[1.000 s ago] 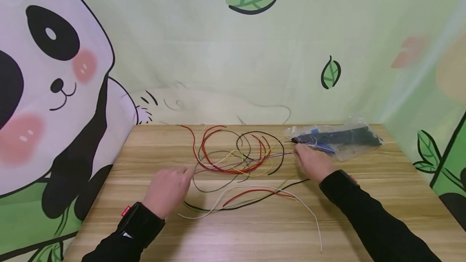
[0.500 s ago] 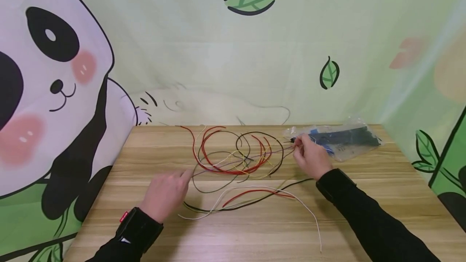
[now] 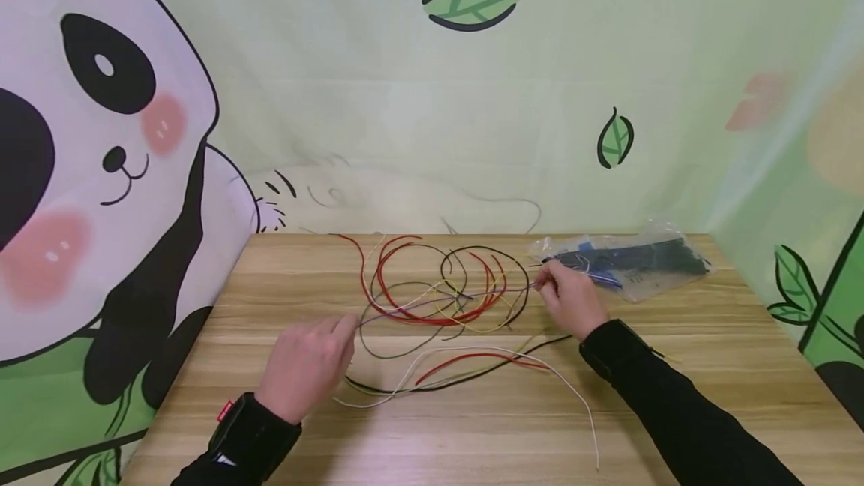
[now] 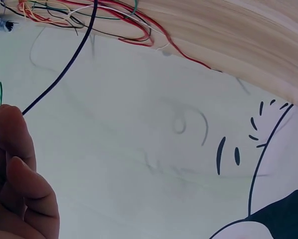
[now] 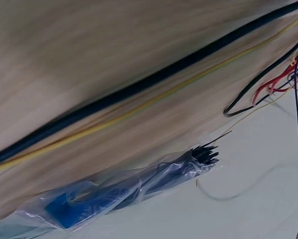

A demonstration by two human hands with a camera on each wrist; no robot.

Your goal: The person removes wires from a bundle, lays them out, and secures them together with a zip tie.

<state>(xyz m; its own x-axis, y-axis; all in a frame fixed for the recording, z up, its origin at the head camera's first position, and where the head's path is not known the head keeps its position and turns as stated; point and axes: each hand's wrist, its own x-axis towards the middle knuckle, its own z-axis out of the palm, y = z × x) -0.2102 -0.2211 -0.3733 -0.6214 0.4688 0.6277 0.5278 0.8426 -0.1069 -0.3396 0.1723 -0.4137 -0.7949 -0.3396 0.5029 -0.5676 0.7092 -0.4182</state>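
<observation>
- While the left hand pinches the purple wire at the left of the span, the right hand pinches it at the right; both grips are closed on it, and the fingers hide whether they sit at its very ends.
- Wire position: the purple span runs nearly straight from grip to grip, crossing over a coil of red wire and a black wire loop. Contact with these cannot be told.
- On the person's side of the held span: a white wire, a short red wire, and a thick black wire with a yellow wire alongside, all on the wood-grain tabletop.
- Just beyond and to the right of the right-hand grip: a clear plastic bag of black cable ties.
- Step in hand (judged): extending the purple wire between both hands.
- Next move (judged): maintain both pinches and light tension; raise the span clear of the coils before any sideways travel, since a loop could snag.
</observation>
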